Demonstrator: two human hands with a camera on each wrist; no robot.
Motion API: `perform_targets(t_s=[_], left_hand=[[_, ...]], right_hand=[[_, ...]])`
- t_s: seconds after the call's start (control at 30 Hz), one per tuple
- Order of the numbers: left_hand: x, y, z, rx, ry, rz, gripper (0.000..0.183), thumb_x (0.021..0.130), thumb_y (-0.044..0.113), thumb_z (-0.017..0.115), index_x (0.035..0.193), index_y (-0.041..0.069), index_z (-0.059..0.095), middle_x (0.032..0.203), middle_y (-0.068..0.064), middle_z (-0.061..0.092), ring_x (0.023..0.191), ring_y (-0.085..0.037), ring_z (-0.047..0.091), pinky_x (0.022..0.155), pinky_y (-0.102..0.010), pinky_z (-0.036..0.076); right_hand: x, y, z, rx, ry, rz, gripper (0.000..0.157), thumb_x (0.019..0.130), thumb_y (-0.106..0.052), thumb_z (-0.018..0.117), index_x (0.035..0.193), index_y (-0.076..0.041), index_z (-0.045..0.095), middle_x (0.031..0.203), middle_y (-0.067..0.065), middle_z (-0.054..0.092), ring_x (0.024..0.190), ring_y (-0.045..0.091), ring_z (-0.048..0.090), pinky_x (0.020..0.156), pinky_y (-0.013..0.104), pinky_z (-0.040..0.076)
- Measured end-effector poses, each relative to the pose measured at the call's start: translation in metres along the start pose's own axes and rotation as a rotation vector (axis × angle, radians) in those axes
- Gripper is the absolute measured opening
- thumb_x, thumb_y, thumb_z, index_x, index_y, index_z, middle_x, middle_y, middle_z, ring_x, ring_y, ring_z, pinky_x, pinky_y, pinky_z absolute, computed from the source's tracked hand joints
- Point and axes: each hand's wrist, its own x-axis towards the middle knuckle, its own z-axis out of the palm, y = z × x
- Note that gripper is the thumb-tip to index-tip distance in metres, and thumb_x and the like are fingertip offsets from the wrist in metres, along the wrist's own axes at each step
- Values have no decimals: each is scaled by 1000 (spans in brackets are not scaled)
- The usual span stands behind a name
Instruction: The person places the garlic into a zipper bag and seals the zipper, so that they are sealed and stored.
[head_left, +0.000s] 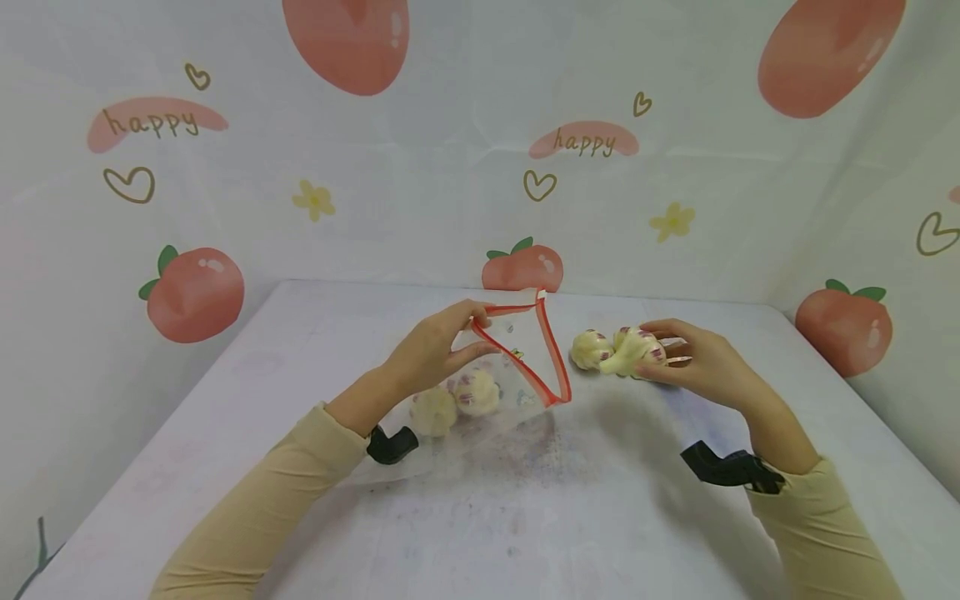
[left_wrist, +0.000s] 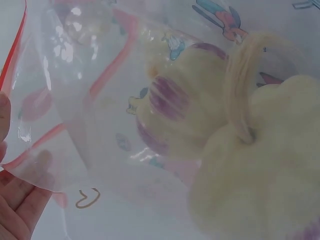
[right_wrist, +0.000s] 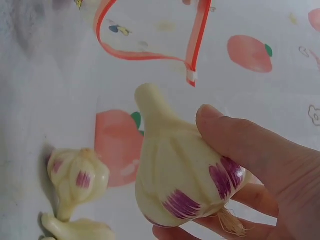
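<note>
My left hand (head_left: 447, 343) pinches the red-edged mouth of a clear zip bag (head_left: 553, 350), which gapes toward the right. Inside it lie two garlic bulbs, a pale one (head_left: 433, 410) and one with purple streaks (head_left: 477, 392); both show large through the plastic in the left wrist view. To the right of the mouth, my right hand (head_left: 693, 360) grips another garlic bulb (right_wrist: 175, 172) between thumb and fingers. Its stem points toward the bag in the right wrist view, and its dry roots face the palm.
More garlic bulbs (head_left: 590, 350) sit on the white table (head_left: 480, 517), just left of and behind the gripped one. A white backdrop (head_left: 420, 208) with printed peaches, hearts and flowers rises behind the table. Dark straps (head_left: 723, 467) are around both wrists.
</note>
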Motion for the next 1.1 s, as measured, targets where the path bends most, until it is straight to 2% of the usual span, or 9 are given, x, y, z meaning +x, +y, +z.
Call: perform_targets(t_s=[0.27, 0.37, 0.5, 0.63, 0.8, 0.87, 1.03, 1.1], left_hand=[[5, 2, -3, 8, 50, 42, 34, 78, 12, 74, 100, 2, 50, 95, -11, 61, 92, -23, 64, 82, -35, 55], [6, 2, -5, 23, 62, 55, 35, 79, 14, 74, 101, 2, 49, 95, -11, 62, 89, -23, 64, 81, -35, 55], [7, 2, -8, 24, 63, 61, 34, 81, 14, 72, 102, 3, 48, 97, -12, 64, 92, -24, 65, 82, -36, 54], [9, 2, -9, 17, 68, 60, 34, 81, 14, 72, 102, 3, 48, 98, -13, 64, 92, -24, 65, 83, -36, 54], [11, 4, -11, 12, 77, 58, 33, 80, 14, 73, 99, 3, 48, 98, -12, 64, 93, -23, 65, 84, -36, 54], [11, 5, -12, 11, 75, 56, 33, 81, 14, 72, 99, 3, 48, 98, -11, 64, 94, -23, 65, 84, -36, 54], [12, 5, -12, 4, 77, 59, 32, 81, 14, 72, 98, 4, 47, 96, -9, 63, 95, -22, 65, 84, -35, 54], [12, 5, -12, 1, 78, 61, 32, 81, 13, 72, 98, 4, 47, 96, -9, 63, 94, -22, 65, 84, -35, 54]], right_hand=[[2, -13, 2, 20, 46, -28, 56, 79, -24, 75, 126, -3, 51, 123, 20, 58, 102, 39, 63, 84, 46, 53], [2, -17, 3, 48, 68, -49, 56, 78, -21, 76, 126, -4, 53, 122, 19, 59, 100, 38, 64, 82, 43, 54], [2, -23, 5, 74, 85, -72, 55, 78, -19, 77, 125, -4, 53, 120, 17, 60, 99, 37, 65, 77, 27, 57], [3, -29, 6, 85, 86, -81, 55, 78, -18, 76, 125, -4, 53, 121, 18, 60, 99, 38, 65, 73, 15, 52], [4, -35, 9, 101, 83, -98, 54, 78, -18, 76, 125, -4, 53, 121, 18, 60, 100, 38, 65, 75, 27, 57], [5, -36, 11, 116, 85, -114, 54, 78, -16, 76, 125, -3, 53, 119, 18, 60, 99, 37, 65, 75, 28, 57], [6, -41, 16, 130, 89, -143, 54, 78, -15, 76, 125, -4, 53, 116, 16, 62, 96, 33, 66, 72, 15, 54], [7, -43, 18, 118, 88, -155, 54, 78, -16, 76, 125, -4, 54, 115, 16, 62, 94, 31, 66, 73, 16, 54]])
